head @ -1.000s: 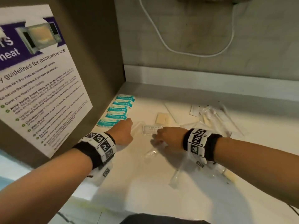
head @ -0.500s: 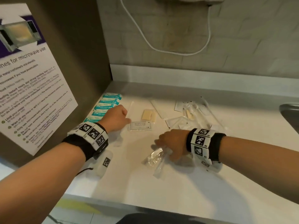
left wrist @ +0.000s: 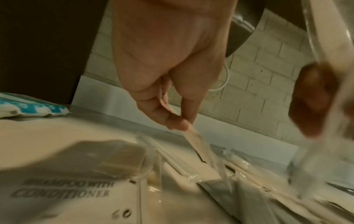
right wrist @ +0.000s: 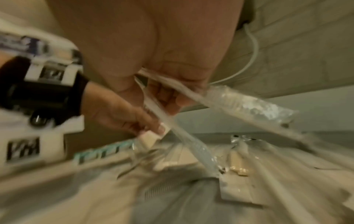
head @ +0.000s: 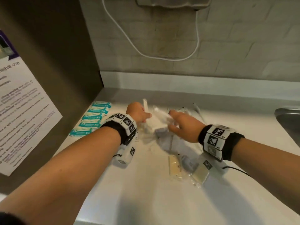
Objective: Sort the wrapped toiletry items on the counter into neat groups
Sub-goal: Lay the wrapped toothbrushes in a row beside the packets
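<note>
A big paper sign (head: 21,114) with purple on top hangs on the brown wall at the left. A white cord (head: 146,51) loops down the brick wall. A shiny metal sink (head: 290,117) sits at the right.

Both forearms reach toward frame centre; the left hand (head: 138,112) pinches something thin, the right hand (head: 183,125) grips too.

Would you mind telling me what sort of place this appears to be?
Probably a shared pantry or kitchenette: a notice about microwave use on the side panel, a metal sink at the right, and a white counter.
</note>
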Demonstrator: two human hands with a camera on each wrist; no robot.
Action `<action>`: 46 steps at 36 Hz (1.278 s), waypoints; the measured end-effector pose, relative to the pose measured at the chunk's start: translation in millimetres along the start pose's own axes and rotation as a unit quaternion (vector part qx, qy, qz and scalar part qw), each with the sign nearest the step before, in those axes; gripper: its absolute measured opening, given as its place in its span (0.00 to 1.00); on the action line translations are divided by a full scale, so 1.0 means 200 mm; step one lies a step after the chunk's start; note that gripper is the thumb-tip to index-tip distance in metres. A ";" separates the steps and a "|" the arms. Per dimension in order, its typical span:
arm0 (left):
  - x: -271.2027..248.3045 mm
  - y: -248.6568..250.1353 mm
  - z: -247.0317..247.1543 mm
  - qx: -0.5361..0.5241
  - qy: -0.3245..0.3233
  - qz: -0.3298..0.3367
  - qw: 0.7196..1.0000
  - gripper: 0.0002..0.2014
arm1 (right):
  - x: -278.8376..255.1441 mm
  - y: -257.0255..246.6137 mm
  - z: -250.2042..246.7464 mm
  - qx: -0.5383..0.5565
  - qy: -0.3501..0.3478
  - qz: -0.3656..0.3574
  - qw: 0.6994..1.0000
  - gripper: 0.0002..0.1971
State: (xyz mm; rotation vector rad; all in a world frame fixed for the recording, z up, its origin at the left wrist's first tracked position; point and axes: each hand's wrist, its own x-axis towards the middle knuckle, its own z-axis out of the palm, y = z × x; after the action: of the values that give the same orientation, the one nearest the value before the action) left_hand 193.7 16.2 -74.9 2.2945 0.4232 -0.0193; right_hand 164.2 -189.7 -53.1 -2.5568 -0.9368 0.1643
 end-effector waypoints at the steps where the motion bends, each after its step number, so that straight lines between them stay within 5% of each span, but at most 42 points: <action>1: 0.02 0.01 0.02 -0.007 -0.005 -0.010 1.000 0.15 | 0.01 0.02 -0.03 0.033 0.026 0.015 0.999 0.07; 6: 0.10 0.03 0.10 -0.019 -0.031 -0.045 0.998 0.11 | 0.09 0.13 -0.18 0.144 0.112 0.077 0.980 0.09; 12: 0.15 0.05 0.17 0.041 -0.061 -0.046 0.996 0.14 | 0.14 0.28 -0.25 0.157 0.113 0.112 0.975 0.08; 18: 0.22 0.10 0.21 0.115 -0.013 0.042 0.992 0.25 | 0.14 0.43 -0.24 0.122 0.103 0.154 0.975 0.10; 21: 0.17 0.22 0.30 0.107 -0.064 0.096 0.988 0.18 | 0.16 0.50 -0.25 0.109 0.122 0.191 0.968 0.17; 23: 0.11 0.30 0.37 0.121 -0.114 0.111 0.980 0.23 | 0.17 0.55 -0.27 0.107 0.131 0.224 0.960 0.21; 27: 0.01 0.39 0.53 0.217 -0.165 0.114 0.955 0.33 | 0.18 0.68 -0.30 0.127 0.129 0.270 0.946 0.18; 31: -0.02 0.41 0.62 0.291 -0.185 0.115 0.932 0.25 | 0.17 0.76 -0.28 0.081 0.082 0.306 0.945 0.18; 38: -0.02 0.44 0.61 0.191 -0.147 0.049 0.969 0.10 | 0.10 0.83 -0.18 0.013 -0.028 0.356 0.934 0.27; 46: 0.02 0.53 0.67 0.006 -0.087 0.013 0.996 0.22 | 0.06 0.85 -0.11 0.025 -0.022 0.352 0.935 0.21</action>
State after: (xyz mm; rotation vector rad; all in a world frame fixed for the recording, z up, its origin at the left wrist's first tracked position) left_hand 245.0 -146.1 -93.9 2.2878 0.3043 -0.2088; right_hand 279.9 -307.4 -103.5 -2.7305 0.0147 0.4399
